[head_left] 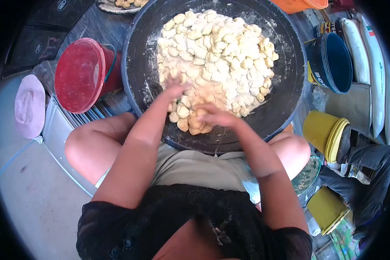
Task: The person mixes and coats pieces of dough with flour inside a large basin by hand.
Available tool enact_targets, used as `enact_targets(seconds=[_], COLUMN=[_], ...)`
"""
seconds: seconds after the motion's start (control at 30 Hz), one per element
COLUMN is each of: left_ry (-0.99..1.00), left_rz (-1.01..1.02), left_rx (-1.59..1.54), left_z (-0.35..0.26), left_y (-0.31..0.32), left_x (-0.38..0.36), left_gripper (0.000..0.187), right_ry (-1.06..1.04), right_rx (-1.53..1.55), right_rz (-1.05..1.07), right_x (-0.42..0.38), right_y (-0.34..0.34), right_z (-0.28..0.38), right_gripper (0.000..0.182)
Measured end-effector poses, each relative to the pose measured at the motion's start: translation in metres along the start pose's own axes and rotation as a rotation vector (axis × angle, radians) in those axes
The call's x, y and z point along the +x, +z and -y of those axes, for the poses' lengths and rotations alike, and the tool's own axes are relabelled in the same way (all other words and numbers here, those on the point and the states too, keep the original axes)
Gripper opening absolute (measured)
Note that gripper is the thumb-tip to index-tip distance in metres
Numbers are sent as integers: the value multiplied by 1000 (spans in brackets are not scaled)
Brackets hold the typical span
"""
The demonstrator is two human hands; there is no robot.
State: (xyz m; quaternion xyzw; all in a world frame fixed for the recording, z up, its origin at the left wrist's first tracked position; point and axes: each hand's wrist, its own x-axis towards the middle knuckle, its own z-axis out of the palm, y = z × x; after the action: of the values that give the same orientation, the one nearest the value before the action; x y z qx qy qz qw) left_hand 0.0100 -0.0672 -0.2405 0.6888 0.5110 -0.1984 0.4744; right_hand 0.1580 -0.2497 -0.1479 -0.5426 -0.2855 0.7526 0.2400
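A wide black round tub [136, 73] stands in front of me, holding a large heap of pale, rounded lumps [212, 47] that look like dough balls, coated with whitish powder. My left hand [176, 88], somewhat smeared by motion, has its fingers spread over the powdery left side of the heap. At the near edge, my right hand [214, 116] stretches its fingers over a small cluster of browner lumps [197, 123] and touches them. I see no lump gripped in either hand. A patch of tan powder [208, 93] lies between the two hands.
Left of the tub are a red bucket [80, 76] and a pink hat-like item [29, 106]. On the right stand a dark blue bucket [336, 63], a yellow bucket [320, 130] and white sacks [357, 50]. Another person's dark-trousered leg [368, 173] shows at the right edge.
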Motion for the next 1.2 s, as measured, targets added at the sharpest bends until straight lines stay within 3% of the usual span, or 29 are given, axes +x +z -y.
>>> enact_targets(seconds=[0.03,0.07,0.1,0.17,0.23,0.27,0.3,0.33,0.37,0.4,0.5,0.53,0.57,0.6,0.63,0.67,0.73,0.77,0.8,0.87,0.93,0.97,1.0,1.03,1.07,1.1,1.13,1.2], left_ry=[-41,-75,-51,108,371,337,304,270,200,220,-120,-101,-55,-7,43,99,212,234,129,-12,-78,-176,-128,-78,-32,14,61,-21], left_rz=[106,260,396,500,661,601,541,490,305,-84,-245,-82,9,98,186,322,595,474,342,202,165,52,82,110,306,497,688,661], left_rx=[93,301,438,591,626,522,421,319,214,325,126,42,183,322,464,431,355,208,129,-123,-459,-62,60,182,175,167,157,165], left_z=[-10,-29,-37,-42,-60,-66,-69,-69,-51,-44,1,-3,-13,-29,-41,-48,-52,-31,-28,-17,12,11,4,-6,-12,-16,-19,-27], left_y=[7,10,22,38,17,8,-7,-19,-20,-29,8,12,18,22,19,5,-21,-22,-42,-46,-13,6,12,9,-2,-16,-28,-44], left_x=[-14,-44,-60,-83,-95,-92,-80,-65,-32,-19,18,-1,-24,-46,-60,-64,-62,-37,-26,-21,-8,-7,-19,-33,-37,-39,-40,-42], left_gripper=[96,100,102,99,89,85,80,76,62,73,83,94,93,93,92,89,82,69,71,75,79,89,91,94,95,96,96,92], right_ry=[207,309,410,664,722,839,898,623,347,495,5,154,144,256,350,597,699,749,695,414,190,80,89,138,187,274,439,615], right_rx=[168,44,-207,-638,-761,-834,-554,-197,148,-277,-228,-98,245,-7,-142,-290,-156,-92,108,145,7,-63,59,59,62,-60,-416,-956], right_rz=[-40,-231,-470,-865,-773,-831,-888,-859,-803,-943,-430,-289,-305,-625,-897,-982,-1110,-1172,-897,-929,-604,-443,-446,-535,-624,-796,-847,-1114], right_x=[-8,-13,-4,-23,0,25,50,70,85,86,25,29,31,10,22,3,70,104,66,104,75,59,48,43,38,44,43,68], right_y=[-25,-52,-84,-79,-46,-13,13,31,50,74,54,22,-14,-31,-55,-47,-17,4,44,90,84,74,54,19,-16,-46,-55,-38], right_z=[-11,-27,-75,-86,-99,-100,-82,-92,-105,-64,-14,-32,-75,-58,-112,-83,-132,-143,-34,-53,-25,-17,-28,-60,-92,-142,-163,-199], right_gripper=[66,66,71,78,84,92,92,89,85,70,58,53,48,70,75,78,89,95,103,95,99,101,95,87,80,71,60,46])
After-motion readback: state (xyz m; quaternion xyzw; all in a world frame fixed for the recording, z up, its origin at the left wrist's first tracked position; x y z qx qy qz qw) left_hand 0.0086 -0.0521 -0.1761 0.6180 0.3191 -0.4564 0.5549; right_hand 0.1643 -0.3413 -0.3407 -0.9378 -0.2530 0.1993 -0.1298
